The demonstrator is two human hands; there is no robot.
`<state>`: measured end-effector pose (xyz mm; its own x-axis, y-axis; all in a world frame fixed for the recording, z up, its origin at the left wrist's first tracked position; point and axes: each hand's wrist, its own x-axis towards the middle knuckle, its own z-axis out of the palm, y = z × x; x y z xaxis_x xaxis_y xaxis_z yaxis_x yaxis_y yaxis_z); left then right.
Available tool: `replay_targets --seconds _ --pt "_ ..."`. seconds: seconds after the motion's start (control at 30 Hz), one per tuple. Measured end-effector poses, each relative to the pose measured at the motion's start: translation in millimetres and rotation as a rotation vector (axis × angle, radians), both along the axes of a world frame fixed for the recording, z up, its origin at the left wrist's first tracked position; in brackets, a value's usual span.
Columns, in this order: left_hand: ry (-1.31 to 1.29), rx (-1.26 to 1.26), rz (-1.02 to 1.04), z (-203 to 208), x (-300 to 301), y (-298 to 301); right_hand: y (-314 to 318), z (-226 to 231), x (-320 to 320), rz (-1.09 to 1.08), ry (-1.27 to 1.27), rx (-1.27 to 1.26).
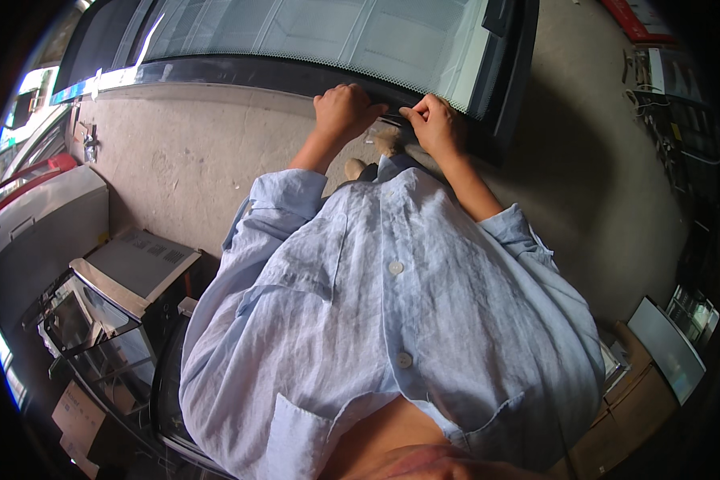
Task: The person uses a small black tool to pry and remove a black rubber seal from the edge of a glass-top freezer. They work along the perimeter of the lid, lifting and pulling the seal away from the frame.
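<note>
A large dark-framed glass panel [304, 36] lies across the top of the view, with a dotted border along its glass and pale ribbed shapes showing through. Both my hands are at its near black edge [240, 76], a short gap apart. My left hand [346, 110] is closed, its fingers curled and its thumb pointing right along the edge. My right hand [435, 124] is pinched, thumb and forefinger together by the edge, near the panel's right corner. Whatever sits between the fingers of either hand is too small or hidden to name.
At left are a box-shaped appliance [140, 260] with a vented grey top, a white cabinet [52, 212] and cardboard [78, 416]. A flat pale panel [668, 348] leans by cardboard boxes [636, 412] at lower right. Cables and parts [656, 112] line the right side of the concrete floor [192, 144].
</note>
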<state>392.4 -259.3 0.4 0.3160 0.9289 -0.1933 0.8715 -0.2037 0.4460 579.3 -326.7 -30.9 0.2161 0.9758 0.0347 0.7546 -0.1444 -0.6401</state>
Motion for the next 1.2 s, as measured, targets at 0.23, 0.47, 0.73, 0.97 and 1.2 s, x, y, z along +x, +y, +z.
replay_targets --seconds 0.23,0.47,0.73,0.97,1.2 --pt "-0.01 0.039 -0.024 -4 -1 -2 -2 7 0 0.034 -0.018 0.021" --pt "0.05 0.057 -0.072 -2 -1 -4 -4 0 3 0.081 0.016 0.032" --pt "-0.259 -0.305 -0.131 4 -29 -28 -24 40 21 0.265 0.287 -0.065" --pt "-0.873 -0.764 0.041 -30 -33 -58 -52 10 15 -0.013 0.669 0.001" --pt "-1.193 -0.909 0.17 -6 1 -79 -63 13 -11 -0.08 0.776 0.042"
